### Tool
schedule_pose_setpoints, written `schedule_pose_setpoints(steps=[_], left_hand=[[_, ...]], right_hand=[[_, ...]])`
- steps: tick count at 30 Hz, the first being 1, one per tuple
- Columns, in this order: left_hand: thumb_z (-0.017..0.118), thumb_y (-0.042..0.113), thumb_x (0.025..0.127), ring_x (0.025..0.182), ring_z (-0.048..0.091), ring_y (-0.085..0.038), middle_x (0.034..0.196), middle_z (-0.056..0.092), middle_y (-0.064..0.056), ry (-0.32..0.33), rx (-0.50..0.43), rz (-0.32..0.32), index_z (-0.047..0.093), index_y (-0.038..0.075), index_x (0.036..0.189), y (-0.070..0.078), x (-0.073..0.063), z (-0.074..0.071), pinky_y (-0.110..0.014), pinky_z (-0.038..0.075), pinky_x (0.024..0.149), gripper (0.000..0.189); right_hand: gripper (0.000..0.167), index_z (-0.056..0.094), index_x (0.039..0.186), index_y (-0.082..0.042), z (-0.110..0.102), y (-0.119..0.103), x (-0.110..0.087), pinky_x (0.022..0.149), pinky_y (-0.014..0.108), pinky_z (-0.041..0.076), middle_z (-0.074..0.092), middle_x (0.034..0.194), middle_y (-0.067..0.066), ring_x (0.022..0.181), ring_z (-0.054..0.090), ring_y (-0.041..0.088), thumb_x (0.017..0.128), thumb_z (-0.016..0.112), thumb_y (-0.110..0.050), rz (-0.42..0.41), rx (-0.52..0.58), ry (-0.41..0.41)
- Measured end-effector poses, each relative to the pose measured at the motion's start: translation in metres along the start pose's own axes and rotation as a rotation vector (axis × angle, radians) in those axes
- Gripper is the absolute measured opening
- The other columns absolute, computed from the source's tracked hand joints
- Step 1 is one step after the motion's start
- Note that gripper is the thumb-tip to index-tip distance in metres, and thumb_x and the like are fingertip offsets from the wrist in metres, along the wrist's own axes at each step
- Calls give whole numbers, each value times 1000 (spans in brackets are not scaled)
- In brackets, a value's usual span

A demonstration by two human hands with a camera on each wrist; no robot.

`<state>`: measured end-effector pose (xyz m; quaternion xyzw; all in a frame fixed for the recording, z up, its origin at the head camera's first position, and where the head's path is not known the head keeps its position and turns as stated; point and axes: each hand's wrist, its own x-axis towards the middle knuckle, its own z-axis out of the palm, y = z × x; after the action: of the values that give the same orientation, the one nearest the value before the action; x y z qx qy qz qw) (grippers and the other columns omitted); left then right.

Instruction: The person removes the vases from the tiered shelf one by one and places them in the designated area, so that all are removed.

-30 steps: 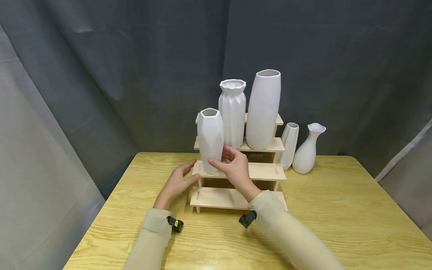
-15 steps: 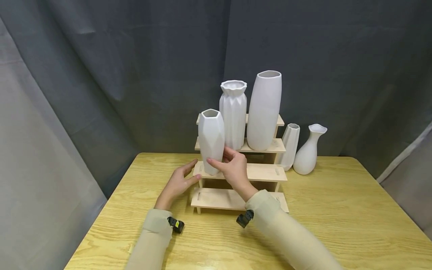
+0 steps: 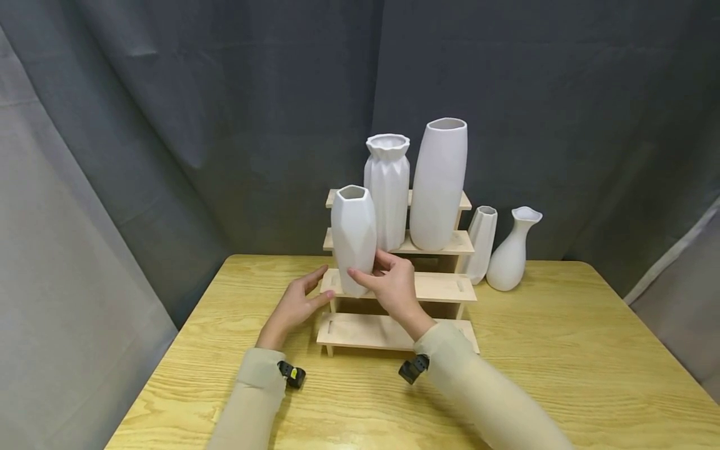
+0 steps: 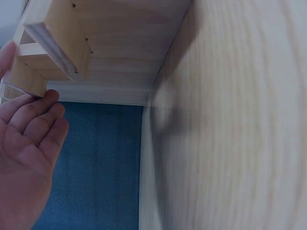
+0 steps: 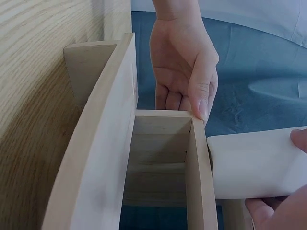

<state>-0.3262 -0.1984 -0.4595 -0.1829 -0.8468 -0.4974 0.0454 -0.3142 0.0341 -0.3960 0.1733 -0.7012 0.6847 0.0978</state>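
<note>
A white faceted vase stands upright at the left part of the second-lowest tier of the stepped wooden stand. My right hand grips the vase low on its right side, thumb across the front. Its fingers behind are partly hidden. The vase's base is right at the shelf board in the right wrist view. With my left hand I hold the left end of that same tier, thumb at the front edge and fingers behind. The left wrist view shows the fingers against the end of the wood.
Behind, on the tier above, stand a pleated white vase and a tall white vase. On the table right of the stand are a slim ribbed vase and a narrow-necked vase. A dark curtain hangs behind the table.
The faceted vase has shifted slightly right and toward the front edge of its tier, with my right hand on it. My left hand stays at the tier's end.
</note>
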Motion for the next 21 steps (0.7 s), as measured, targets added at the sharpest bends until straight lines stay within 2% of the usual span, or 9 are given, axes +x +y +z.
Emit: schedule_pose_setpoints(steps=[8, 13, 21], left_hand=[[68, 30, 96, 141, 31, -36, 157, 31, -13, -23, -17, -7, 35, 4, 153, 0, 0, -1, -50, 29, 114, 71], [69, 30, 95, 141, 34, -35, 155, 34, -13, -15, -14, 1, 37, 3, 152, -1, 2, 0, -48, 31, 113, 70], [68, 33, 95, 141, 35, -33, 155, 35, -12, -8, -8, 25, 38, 2, 151, 0, 1, 0, -45, 31, 114, 71]], right_hand=[[54, 68, 124, -3, -11, -5, -9, 86, 32, 56, 69, 118, 13, 106, 67, 25, 75, 88, -16, 13, 32, -10], [56, 67, 125, -2, -20, -7, -15, 87, 33, 56, 67, 121, 13, 107, 67, 26, 75, 88, -13, 16, 76, -15], [56, 68, 125, -3, -34, -9, -26, 85, 34, 57, 68, 120, 13, 104, 68, 28, 74, 89, -14, 31, 70, -14]])
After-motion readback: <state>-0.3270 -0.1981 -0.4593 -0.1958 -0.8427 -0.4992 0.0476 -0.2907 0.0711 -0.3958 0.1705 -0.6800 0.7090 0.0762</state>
